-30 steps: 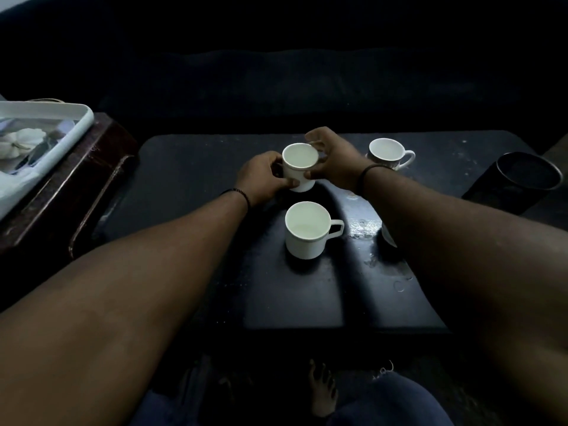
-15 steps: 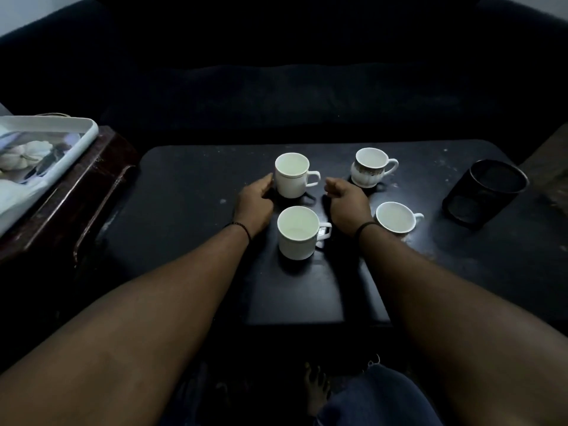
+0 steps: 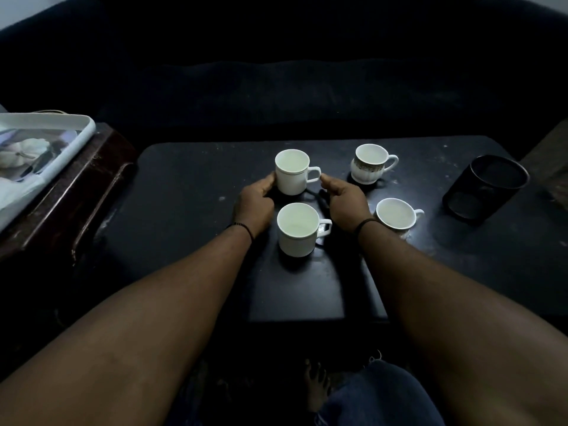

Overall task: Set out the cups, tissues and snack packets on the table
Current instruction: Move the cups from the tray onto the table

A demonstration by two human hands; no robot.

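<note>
Several cups stand on the dark table (image 3: 190,192). A plain white mug (image 3: 291,172) stands farthest back, with a second white mug (image 3: 297,229) just in front of it. To the right are a patterned cup (image 3: 368,164) and a low white cup (image 3: 396,213). My left hand (image 3: 255,204) rests on the table with its fingertips against the far mug's left side. My right hand (image 3: 345,204) lies to the right of that mug, one fingertip at its handle. Neither hand grips anything. No tissues or snack packets can be made out.
A black mesh bin (image 3: 482,189) sits on the table's right side. A white tray (image 3: 76,139) with pale contents rests on a dark wooden side table (image 3: 70,198) at the left. A dark sofa (image 3: 276,87) runs behind the table.
A second ago both hands held the far white mug. They have since let go of it on the table and drawn back a little to either side.
</note>
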